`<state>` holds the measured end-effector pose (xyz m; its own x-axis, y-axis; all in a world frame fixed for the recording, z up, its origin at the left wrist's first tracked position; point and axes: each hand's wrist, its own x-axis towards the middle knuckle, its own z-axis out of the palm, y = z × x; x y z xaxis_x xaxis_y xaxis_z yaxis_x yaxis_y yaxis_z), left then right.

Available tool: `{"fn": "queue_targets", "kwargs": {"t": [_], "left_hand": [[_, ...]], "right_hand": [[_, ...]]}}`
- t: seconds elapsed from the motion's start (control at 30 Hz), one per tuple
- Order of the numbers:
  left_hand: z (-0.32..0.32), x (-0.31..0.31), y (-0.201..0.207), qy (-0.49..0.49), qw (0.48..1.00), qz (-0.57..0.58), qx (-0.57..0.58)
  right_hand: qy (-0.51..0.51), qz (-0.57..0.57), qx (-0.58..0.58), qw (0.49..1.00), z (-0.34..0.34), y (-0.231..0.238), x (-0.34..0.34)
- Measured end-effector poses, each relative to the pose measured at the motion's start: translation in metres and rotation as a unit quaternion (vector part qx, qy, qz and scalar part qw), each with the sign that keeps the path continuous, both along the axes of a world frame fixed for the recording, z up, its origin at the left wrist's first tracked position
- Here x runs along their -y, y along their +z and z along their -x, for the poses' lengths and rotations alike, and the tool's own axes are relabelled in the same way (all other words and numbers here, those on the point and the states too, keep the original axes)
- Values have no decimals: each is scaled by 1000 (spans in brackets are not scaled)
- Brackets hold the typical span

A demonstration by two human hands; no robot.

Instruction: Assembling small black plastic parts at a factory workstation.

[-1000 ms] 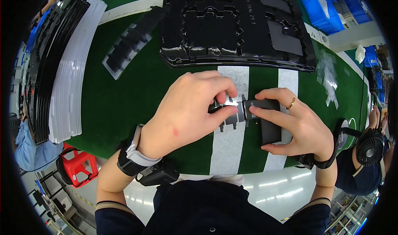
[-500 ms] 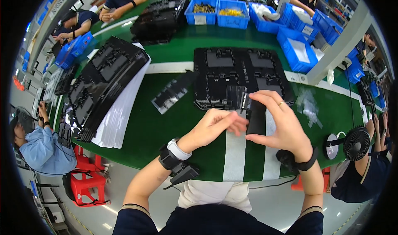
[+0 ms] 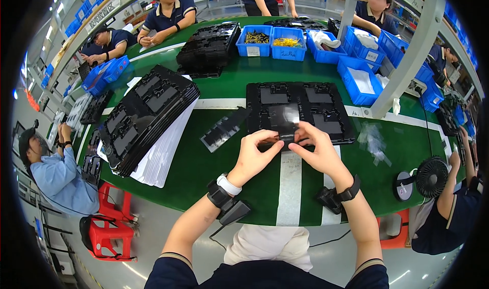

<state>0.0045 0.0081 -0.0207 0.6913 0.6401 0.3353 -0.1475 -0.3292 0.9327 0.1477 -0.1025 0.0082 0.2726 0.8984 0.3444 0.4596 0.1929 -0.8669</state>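
Observation:
Between the fingertips of my left hand (image 3: 253,155) and my right hand (image 3: 320,149) is a small dark flat piece with a glossy, see-through film (image 3: 285,117). Both thumbs press at its near end, and the fingers curl around its sides. The piece is held over the near edge of a black moulded tray (image 3: 300,96), which has several grey rectangular parts in its pockets. To the left, a dark strip with a clear end (image 3: 222,129) lies on the green table. Crumpled clear film (image 3: 374,142) rests to the right of the tray.
A tilted stack of black trays (image 3: 145,118) sits on white sheets (image 3: 170,154) at left. Blue bins (image 3: 253,49) line the far side. At right stand a metal post (image 3: 407,62) and a small black fan (image 3: 432,177). Co-workers sit around the table.
My hands have come together on the film-covered piece, which now lies flatter, facing up. Earlier my left fingers were blurred beside it. The view has tilted up a little.

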Motion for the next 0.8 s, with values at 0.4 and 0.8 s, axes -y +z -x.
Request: {"fn": "queue_targets", "kwargs": {"t": [0.4,0.8], "left_hand": [[3,1,5,-47,995,-31,-80],[3,-2,-1,-72,994,52,-64]], "right_hand": [[56,80,-122,988,-19,-24,-2],[93,55,-252,962,-17,-25,-3]]}}
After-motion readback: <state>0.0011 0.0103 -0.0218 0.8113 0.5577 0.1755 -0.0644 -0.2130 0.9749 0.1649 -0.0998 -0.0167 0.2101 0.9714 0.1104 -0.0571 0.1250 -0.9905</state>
